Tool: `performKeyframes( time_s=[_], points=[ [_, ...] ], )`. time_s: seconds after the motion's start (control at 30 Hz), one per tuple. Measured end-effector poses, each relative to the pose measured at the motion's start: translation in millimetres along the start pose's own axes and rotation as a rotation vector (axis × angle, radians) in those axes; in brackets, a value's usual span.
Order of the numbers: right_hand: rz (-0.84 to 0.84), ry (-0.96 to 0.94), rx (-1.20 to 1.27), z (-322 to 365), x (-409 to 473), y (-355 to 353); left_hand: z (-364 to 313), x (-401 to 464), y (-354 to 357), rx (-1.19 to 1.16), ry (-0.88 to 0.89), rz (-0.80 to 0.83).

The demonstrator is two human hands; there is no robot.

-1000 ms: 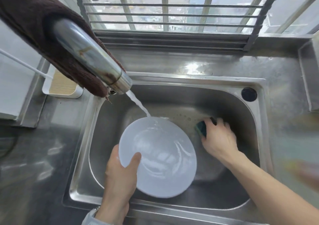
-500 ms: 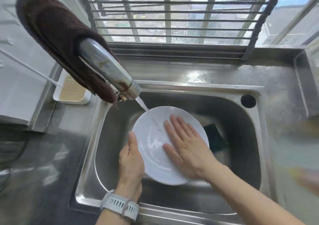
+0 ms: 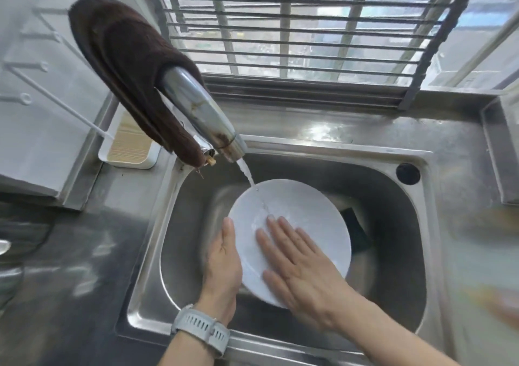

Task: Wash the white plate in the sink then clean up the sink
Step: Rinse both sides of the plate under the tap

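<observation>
Plate (image 3: pixel 309 219) first — white, round, tilted up inside the sink (image 3: pixel 393 166) under the running tap (image 3: pixel 202 118), its upper rim catching the stream. It looks stiff and glazed, and with water sheeting over it I judge it slippery and breakable against steel, so the rim is the sensible place to take hold, thumb on the face and fingers behind.

That is roughly what the left hand (image 3: pixel 224 259) does: it holds the left rim, thumb lying along the edge, while the fingers go behind the plate where they cannot be seen. The right hand (image 3: pixel 297 264) lies flat on the face, fingers straight and slightly spread, pressing rather than gripping — rubbing the wet surface, by my reading. A pale watch (image 3: pixel 200 327) sits on the left wrist.

A dark sponge (image 3: pixel 355 230) rests on the sink floor just right of the plate, partly hidden behind it. The basin is wet stainless steel with a dark overflow hole at its far right corner. A brown cloth (image 3: pixel 126 76) is draped over the tap. A steel counter surrounds the sink, a small white tray (image 3: pixel 129 146) stands at the left, and a barred window (image 3: pixel 295 34) runs behind.
</observation>
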State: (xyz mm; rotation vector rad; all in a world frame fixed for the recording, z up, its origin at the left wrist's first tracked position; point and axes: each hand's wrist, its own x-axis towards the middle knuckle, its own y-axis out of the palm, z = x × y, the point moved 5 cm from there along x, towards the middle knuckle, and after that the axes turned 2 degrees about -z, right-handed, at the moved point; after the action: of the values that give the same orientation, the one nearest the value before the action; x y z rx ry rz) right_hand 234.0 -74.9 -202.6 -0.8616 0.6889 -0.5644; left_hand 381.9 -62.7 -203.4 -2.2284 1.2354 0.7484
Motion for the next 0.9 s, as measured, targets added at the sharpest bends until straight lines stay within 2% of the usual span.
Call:
performKeyframes(
  time_s=[0.07, 0.13, 0.23, 0.3, 0.37, 0.43, 0.5, 0.6, 0.73, 0.8, 0.9],
  points=[
    [-0.079, -0.069, -0.001, 9.2, 33.4, -0.3, 5.3, -2.2, 5.4, 0.027, 0.003, -0.003],
    [-0.176, -0.015, -0.063, -13.6, 62.6, -14.5, 3.9, 0.6, 1.3, -0.001, -0.001, -0.046],
    [-0.159, 0.171, -0.138, -55.2, 37.3, -7.9, -6.7, 6.9, -10.8, -0.057, 0.045, -0.059],
    [-0.158, 0.194, -0.142, -52.5, -0.5, 7.5, -11.5, 12.8, -16.1, -0.052, 0.069, -0.061],
    [-0.192, 0.179, 0.062, -41.8, -23.7, 12.4, -8.9, 19.9, -17.9, -0.01, 0.084, -0.055],
    [-0.397, 0.241, 0.346, -42.8, -28.5, -4.1, -4.6, 25.7, -19.3, 0.025, 0.093, -0.055],
    [-0.604, 0.4, 0.54, -57.8, -26.6, -23.1, -3.0, 29.3, -18.4, 0.015, 0.076, -0.059],
    [-0.588, 0.633, 0.975, -73.9, -23.4, -33.7, -0.3, 31.9, -8.3, -0.042, 0.021, -0.054],
    [-0.681, 0.493, 1.194, -64.6, -24.0, -55.7, -0.9, 34.3, 15.8, -0.138, -0.027, -0.055],
    [-0.711, 0.45, 1.359, -66.7, -27.0, -55.6, -8.4, 34.9, 22.6, -0.116, 0.047, -0.063],
    [-0.73, 0.593, 1.598, -80.7, -26.2, -35.2, -32.0, 20.9, 20.1, 0.079, 0.307, -0.039]
  ],
)
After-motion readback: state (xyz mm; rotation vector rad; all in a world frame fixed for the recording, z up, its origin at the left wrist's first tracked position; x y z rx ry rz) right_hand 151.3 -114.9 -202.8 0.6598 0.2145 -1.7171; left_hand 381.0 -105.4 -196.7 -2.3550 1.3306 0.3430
